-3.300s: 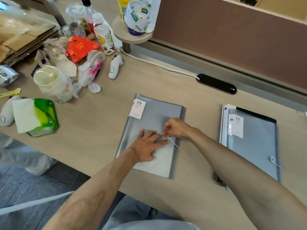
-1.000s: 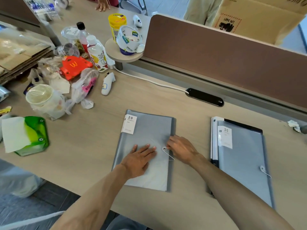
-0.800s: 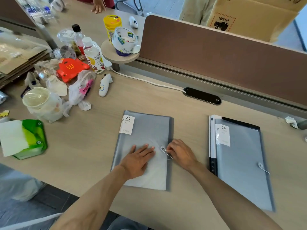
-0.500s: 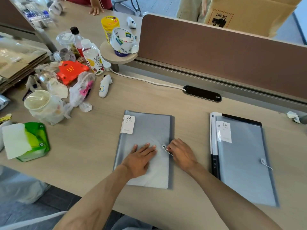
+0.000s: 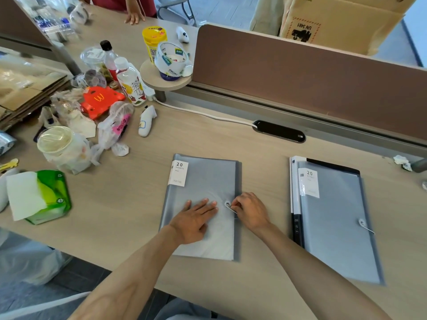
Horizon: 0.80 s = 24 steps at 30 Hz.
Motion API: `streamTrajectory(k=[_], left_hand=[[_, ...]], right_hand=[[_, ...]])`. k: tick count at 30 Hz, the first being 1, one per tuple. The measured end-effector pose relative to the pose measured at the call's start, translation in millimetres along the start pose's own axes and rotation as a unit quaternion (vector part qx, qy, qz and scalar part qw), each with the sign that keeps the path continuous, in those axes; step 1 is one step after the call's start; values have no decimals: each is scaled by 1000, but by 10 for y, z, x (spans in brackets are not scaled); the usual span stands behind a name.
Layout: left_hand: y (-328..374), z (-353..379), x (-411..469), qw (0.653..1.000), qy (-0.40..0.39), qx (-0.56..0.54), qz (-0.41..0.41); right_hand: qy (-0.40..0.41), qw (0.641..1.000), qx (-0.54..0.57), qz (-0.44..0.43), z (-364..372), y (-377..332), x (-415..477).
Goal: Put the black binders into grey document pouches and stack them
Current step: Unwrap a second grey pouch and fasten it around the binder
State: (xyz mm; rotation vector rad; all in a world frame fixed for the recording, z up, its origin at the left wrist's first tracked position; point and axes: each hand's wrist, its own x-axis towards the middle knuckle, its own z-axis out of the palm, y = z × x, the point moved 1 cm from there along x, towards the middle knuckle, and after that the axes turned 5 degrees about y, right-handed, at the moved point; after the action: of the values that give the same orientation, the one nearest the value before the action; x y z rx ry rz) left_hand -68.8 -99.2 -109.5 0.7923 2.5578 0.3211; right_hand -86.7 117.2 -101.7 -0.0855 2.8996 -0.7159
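Grey pouch (image 5: 203,176) flat on tabletop (image 5: 127,181), long axis running away from person. Left hand (image 5: 196,218) spread flat, pressing pouch middle. Right hand (image 5: 250,210) at pouch's right edge pinches closure string (image 5: 233,209); nearer the second pouch (image 5: 335,215), which lies well right.

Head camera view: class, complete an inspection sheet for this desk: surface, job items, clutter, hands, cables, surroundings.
Surface: pale wood desk.
Job's things: grey pouch flat at centre; second pouch at right, black binder edge showing beneath.
Clutter: tissue pack, bottle, red box at left.
Hands: left hand presses flat on the centre pouch; right hand pinches its closure string.
Cables: white cable runs to black socket.
Surroundings: brown partition, cardboard box behind.
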Motion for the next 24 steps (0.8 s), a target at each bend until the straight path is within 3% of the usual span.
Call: streamTrajectory(k=[8, 13, 16, 18, 22, 24], left_hand=[[13, -110, 32, 999, 18, -39, -14], [-82, -150, -1, 975, 169, -117, -84], [-248, -189, -83, 929, 221, -166, -245], [-288, -208, -138, 875, 230, -257, -339], [-332, -291, -181, 801, 237, -386, -392], [-326, -408, -199, 748, 253, -477, -386]], right_hand=[[-20, 997, 34, 64, -56, 8, -63], [-19, 988, 92, 122, -81, 10, -57], [-7, 979, 126, 161, -63, -50, -85], [11, 971, 141, 191, -28, -88, -121], [48, 954, 187, 230, 10, -148, -211], [64, 941, 217, 253, -21, -167, -252]])
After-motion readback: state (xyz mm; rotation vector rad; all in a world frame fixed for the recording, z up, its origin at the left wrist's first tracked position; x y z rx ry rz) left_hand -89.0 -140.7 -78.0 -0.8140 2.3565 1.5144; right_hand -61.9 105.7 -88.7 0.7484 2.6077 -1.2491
